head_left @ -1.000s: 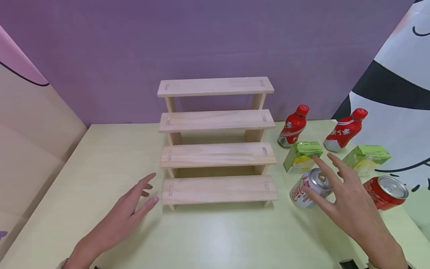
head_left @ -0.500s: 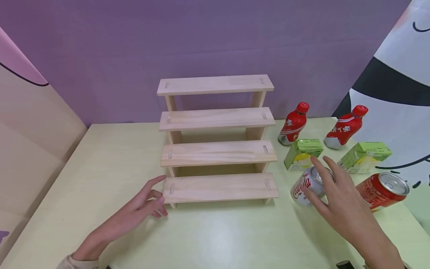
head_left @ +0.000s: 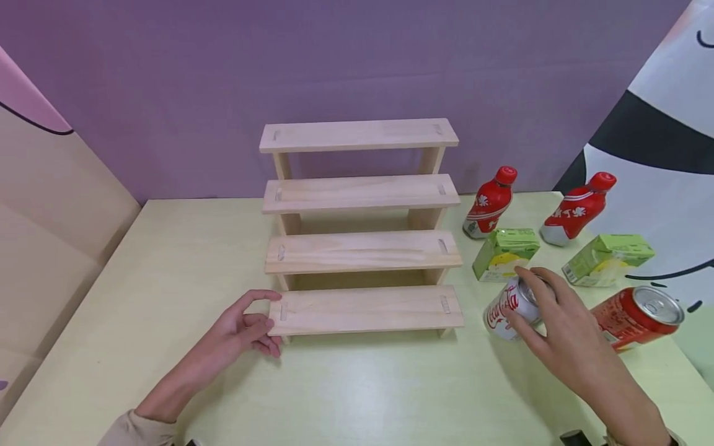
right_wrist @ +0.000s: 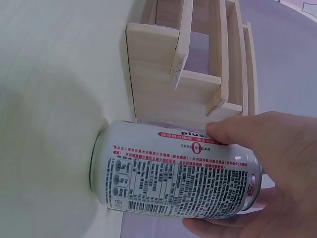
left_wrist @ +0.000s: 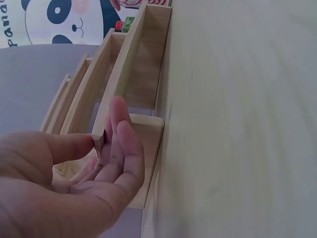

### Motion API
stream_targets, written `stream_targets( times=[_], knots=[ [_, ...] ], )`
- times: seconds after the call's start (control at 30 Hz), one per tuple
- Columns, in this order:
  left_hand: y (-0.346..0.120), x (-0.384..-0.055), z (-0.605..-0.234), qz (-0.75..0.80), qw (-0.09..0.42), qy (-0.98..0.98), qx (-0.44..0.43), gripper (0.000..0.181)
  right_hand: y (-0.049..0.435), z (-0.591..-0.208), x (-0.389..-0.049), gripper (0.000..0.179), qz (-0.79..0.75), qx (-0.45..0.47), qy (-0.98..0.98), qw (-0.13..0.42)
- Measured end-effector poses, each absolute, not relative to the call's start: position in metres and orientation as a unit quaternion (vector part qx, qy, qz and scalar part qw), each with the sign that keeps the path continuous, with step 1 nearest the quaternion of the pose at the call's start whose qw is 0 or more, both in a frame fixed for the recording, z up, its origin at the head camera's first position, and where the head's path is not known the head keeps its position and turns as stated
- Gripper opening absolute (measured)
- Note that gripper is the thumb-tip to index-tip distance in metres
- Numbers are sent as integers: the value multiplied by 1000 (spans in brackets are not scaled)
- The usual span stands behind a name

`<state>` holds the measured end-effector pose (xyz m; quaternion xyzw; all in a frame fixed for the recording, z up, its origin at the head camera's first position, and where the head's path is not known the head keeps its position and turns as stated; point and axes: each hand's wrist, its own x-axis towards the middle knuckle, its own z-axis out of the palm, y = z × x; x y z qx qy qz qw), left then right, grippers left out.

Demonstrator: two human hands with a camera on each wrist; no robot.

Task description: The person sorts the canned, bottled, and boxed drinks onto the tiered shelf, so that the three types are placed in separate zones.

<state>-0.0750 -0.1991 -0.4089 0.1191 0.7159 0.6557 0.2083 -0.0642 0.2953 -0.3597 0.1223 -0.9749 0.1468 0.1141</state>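
A wooden four-tier display stand [head_left: 362,251] stands mid-table. My left hand [head_left: 245,328] pinches the left end of its lowest shelf [head_left: 365,311]. In the left wrist view the thumb [left_wrist: 74,147] meets the shelf's edge and the fingers curl underneath. My right hand [head_left: 569,331] grips the upper part of a white soda can [right_wrist: 173,171], thumb on one side and fingers round the other. Upright on the table, the can [head_left: 504,313] has its top partly hidden by those fingers. A red soda can [head_left: 627,319] stands just right of the right hand.
Behind the cans are two green drink cartons [head_left: 504,254], and beyond them two red bottles [head_left: 488,204]. A purple backdrop [head_left: 357,62] rises behind the table [head_left: 357,390]. A panda-print sheet [head_left: 658,155] hangs on the right.
My left hand has moved right and taken hold of the lowest shelf's left end. The right hand has lowered slightly and closed its fingers round the white can.
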Motion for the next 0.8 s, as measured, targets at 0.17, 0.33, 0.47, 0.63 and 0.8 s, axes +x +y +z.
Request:
stream_targets(
  times=[0.17, 0.33, 0.47, 0.63, 0.8],
  knots=[
    [-197, -72, -408, 654, 191, 726, 94, 55, 298, -359, -65, 79, 145, 132, -973, 121],
    [-194, -71, -407, 650, 189, 733, 68, 54, 299, -358, -64, 78, 146, 137, -971, 131],
    [-192, -70, -408, 660, 199, 723, 49, 48, 302, -357, -61, 77, 153, 125, -972, 129],
    [-190, -70, -407, 663, 206, 720, 25, 42, 304, -356, -59, 76, 154, 122, -971, 133],
    [-191, -70, -405, 665, 209, 717, 19, 40, 303, -356, -60, 77, 150, 138, -968, 148]
  ],
)
